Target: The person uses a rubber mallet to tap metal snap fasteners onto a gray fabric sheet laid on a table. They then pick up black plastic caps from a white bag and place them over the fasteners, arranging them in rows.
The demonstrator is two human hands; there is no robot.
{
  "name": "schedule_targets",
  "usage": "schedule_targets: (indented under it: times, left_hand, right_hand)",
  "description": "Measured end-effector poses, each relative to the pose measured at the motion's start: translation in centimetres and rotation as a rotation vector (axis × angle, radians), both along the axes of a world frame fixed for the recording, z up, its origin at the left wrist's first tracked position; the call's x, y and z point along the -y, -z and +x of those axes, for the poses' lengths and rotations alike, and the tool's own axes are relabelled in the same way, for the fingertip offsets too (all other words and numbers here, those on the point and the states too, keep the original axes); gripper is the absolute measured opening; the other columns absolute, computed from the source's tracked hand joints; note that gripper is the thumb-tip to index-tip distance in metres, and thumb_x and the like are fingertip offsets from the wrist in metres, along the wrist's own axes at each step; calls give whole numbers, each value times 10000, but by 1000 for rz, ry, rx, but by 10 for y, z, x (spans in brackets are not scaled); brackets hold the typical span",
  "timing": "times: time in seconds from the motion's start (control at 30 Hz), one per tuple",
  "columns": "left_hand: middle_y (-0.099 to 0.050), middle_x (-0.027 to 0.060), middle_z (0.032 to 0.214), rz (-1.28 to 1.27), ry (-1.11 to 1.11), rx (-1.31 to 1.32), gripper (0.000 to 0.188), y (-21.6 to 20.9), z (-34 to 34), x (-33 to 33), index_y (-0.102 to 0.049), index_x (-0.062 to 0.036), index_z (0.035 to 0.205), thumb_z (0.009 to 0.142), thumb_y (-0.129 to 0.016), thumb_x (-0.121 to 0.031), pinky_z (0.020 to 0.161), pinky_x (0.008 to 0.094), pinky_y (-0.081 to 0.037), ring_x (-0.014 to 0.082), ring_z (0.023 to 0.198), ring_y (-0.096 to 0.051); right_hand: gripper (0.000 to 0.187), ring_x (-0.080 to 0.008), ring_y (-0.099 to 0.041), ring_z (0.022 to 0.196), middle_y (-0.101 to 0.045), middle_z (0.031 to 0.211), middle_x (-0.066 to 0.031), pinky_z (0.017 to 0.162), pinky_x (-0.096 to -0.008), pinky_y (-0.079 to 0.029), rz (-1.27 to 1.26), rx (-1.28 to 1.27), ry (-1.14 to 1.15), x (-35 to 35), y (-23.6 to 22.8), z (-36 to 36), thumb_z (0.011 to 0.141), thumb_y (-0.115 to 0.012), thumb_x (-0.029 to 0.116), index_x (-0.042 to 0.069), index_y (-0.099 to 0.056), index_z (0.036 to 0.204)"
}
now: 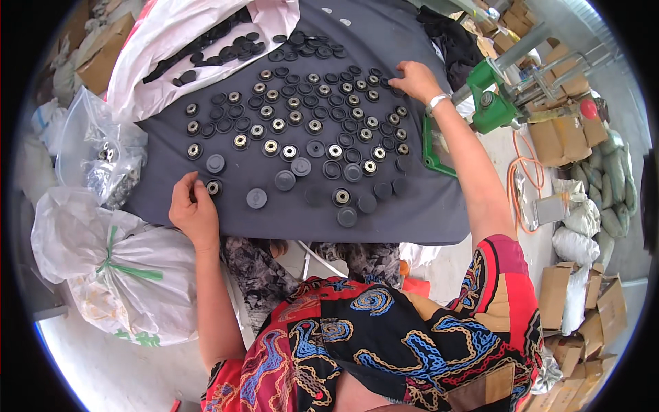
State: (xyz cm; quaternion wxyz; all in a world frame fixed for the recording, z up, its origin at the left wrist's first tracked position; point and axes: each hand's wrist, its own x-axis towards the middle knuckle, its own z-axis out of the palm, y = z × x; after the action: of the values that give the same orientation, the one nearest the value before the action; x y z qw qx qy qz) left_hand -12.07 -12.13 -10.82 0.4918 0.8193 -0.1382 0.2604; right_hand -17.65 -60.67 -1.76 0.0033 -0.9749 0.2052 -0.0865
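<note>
My left hand (194,211) is at the near left edge of the dark cloth-covered table (288,216). Its bent fingers are a little apart, beside a black round cap with a metal bearing (214,187) set in it. Out at the far right, my right hand (417,80) reaches over the cloth, thumb and fingers apart, close to a black ring-shaped cap (394,83). Between the hands lie many black caps, several with bearings (314,126) in them. Flat dark grey discs (257,198) lie nearer to me.
A white sack (130,82) spills black caps at the far left. Beside the table are a clear bag of metal bearings (113,165) and a tied white sack (130,268). A green press (489,99) stands at the right edge, near cartons (559,141).
</note>
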Motion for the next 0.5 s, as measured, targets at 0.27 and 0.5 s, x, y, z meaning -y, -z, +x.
schedule_targets:
  times: [0.27, 0.5]
  left_hand:
    - [-671, 87, 821, -19, 8, 1, 123, -1, -2, 1, -665, -2, 939, 833, -603, -8, 615, 285, -498, 168, 648, -623]
    - [-672, 90, 821, -24, -1, 5, 121, -2, -3, -2, -661, -3, 932, 828, -599, -2, 617, 292, -501, 180, 650, -627]
  right_hand:
    - [300, -334, -640, 984, -689, 978, -162, 848, -455, -468, -53, -147, 20, 2, 27, 24, 738, -723, 255, 67, -696, 971]
    - [316, -344, -645, 968, -686, 976, -192, 850, -408, -497, 42, -143, 21, 4, 32, 28, 726, -702, 244, 45, -705, 972]
